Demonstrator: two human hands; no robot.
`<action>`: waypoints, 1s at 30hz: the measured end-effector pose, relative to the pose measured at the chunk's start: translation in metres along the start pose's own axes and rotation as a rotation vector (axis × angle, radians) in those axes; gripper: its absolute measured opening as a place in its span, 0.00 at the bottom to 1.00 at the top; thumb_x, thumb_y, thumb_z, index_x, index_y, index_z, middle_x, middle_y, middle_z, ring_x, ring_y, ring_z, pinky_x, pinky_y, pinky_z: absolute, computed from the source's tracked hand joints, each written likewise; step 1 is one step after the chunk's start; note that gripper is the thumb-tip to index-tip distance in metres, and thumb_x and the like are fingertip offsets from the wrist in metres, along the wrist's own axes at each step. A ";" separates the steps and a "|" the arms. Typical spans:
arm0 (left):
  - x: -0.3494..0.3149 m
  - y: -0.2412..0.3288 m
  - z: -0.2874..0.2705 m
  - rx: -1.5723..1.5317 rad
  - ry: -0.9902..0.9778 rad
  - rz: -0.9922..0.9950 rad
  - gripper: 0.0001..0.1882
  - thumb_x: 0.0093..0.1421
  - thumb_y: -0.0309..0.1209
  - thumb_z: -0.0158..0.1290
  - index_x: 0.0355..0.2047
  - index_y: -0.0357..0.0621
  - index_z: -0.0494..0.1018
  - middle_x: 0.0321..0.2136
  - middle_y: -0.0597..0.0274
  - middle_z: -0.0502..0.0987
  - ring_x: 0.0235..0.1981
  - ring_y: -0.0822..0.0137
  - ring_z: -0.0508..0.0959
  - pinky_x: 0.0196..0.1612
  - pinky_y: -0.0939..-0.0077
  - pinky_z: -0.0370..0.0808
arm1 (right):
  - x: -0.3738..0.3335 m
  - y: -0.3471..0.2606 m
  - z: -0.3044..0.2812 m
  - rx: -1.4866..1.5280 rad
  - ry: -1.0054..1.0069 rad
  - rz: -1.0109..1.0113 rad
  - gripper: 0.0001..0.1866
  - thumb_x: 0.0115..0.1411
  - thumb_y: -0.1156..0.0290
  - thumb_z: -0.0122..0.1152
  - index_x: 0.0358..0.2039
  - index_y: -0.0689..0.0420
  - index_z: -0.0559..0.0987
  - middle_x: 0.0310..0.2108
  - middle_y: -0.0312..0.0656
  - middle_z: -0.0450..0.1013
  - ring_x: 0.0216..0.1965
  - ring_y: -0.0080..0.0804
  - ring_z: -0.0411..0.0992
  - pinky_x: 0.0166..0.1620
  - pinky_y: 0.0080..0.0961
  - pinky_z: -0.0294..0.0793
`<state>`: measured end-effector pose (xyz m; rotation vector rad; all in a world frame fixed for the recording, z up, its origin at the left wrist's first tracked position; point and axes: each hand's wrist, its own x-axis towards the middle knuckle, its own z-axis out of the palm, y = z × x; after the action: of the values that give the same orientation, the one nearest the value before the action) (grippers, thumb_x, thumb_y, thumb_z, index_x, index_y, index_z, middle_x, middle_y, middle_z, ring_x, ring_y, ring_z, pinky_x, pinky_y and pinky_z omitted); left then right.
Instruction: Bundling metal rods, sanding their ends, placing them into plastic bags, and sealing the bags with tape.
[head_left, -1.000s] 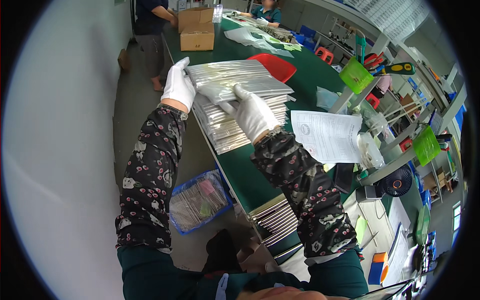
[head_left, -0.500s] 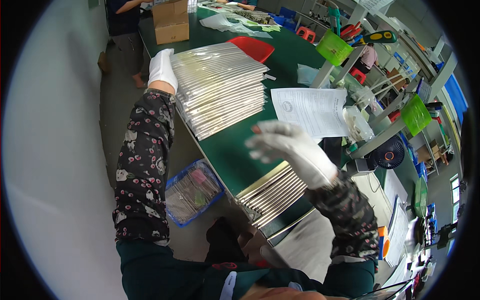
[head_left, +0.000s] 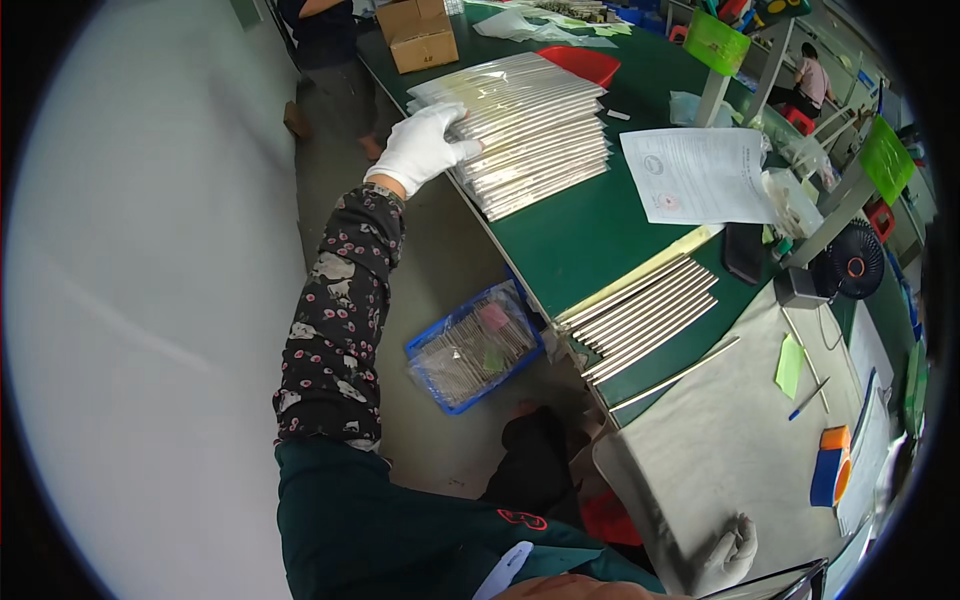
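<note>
My left hand, in a white glove, rests at the near-left side of a stack of metal rods in clear plastic sleeves. Its thumb and fingers are apart, touching the sleeves without wrapping round them. My right hand, also gloved, is low at the right over a grey cloth. Its fingers are curled in, and whatever they may hold is hidden. Between the hands, several bare metal rods lie side by side on the green table. One single rod lies apart, nearer the cloth.
A blue crate of bagged rods stands below the table edge. Printed paper, a black phone, a small fan and tape rolls lie to the right. Farther back are a red tray, a cardboard box and a person.
My left hand has moved from the far-left corner of the sleeved stack to its near-left side. My right hand has drawn back from above the bare rods to the lower right. The view has shifted.
</note>
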<state>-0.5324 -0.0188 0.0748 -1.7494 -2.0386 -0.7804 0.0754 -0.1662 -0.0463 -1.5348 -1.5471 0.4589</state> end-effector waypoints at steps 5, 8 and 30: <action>0.007 0.022 -0.008 0.264 -0.071 0.040 0.19 0.47 0.43 0.52 0.34 0.44 0.73 0.30 0.55 0.76 0.35 0.55 0.75 0.42 0.65 0.69 | -0.001 -0.018 -0.005 -0.807 -0.159 -0.553 0.25 0.54 0.69 0.56 0.52 0.62 0.63 0.49 0.48 0.66 0.46 0.44 0.67 0.49 0.34 0.69; 0.014 0.031 -0.015 0.309 -0.159 0.011 0.15 0.50 0.43 0.49 0.33 0.47 0.73 0.29 0.54 0.76 0.34 0.54 0.75 0.40 0.64 0.70 | -0.009 -0.015 0.001 -0.732 -0.037 -0.375 0.12 0.55 0.81 0.48 0.41 0.64 0.70 0.47 0.48 0.67 0.47 0.45 0.65 0.49 0.33 0.63; -0.001 -0.003 -0.001 0.294 -0.153 0.261 0.33 0.41 0.29 0.60 0.50 0.45 0.63 0.50 0.60 0.66 0.49 0.58 0.67 0.52 0.70 0.64 | -0.011 -0.020 0.002 -0.749 -0.090 -0.441 0.13 0.55 0.82 0.46 0.42 0.64 0.69 0.48 0.51 0.66 0.46 0.46 0.66 0.48 0.33 0.64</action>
<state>-0.5355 -0.0212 0.0745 -1.8940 -1.8494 -0.2607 0.0598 -0.1795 -0.0353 -1.6299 -2.2032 -0.3547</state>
